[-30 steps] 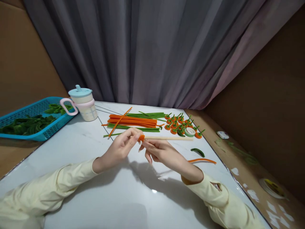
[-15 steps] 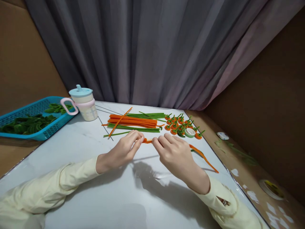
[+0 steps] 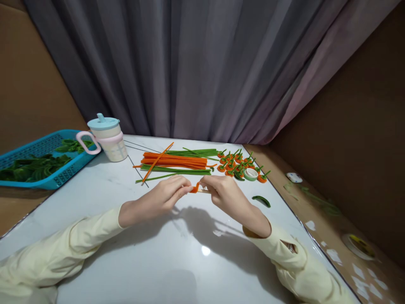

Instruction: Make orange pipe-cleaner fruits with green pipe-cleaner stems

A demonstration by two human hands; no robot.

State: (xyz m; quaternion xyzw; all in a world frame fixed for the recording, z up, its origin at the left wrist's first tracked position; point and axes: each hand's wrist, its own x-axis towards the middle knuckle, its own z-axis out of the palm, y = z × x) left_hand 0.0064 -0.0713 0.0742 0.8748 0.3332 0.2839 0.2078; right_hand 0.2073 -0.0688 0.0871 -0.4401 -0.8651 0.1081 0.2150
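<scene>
Both hands meet above the table (image 3: 177, 257), pinching an orange pipe cleaner (image 3: 196, 187) and a thin stick (image 3: 203, 191) between them. Left hand (image 3: 164, 197) grips the left end, right hand (image 3: 223, 193) the right. Beyond the fingertips lies a pile of pipe cleaners (image 3: 177, 162).

a home craft corner: white table (image 3: 133, 253), grey curtain (image 3: 190, 67), pipe cleaners (image 3: 175, 161), blue basket (image 3: 47, 182).

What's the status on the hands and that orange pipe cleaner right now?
Left hand and right hand both pinching. Orange pipe cleaner bent around thin wooden stick between them. Green leaf piece beside right wrist, not touching.
</scene>
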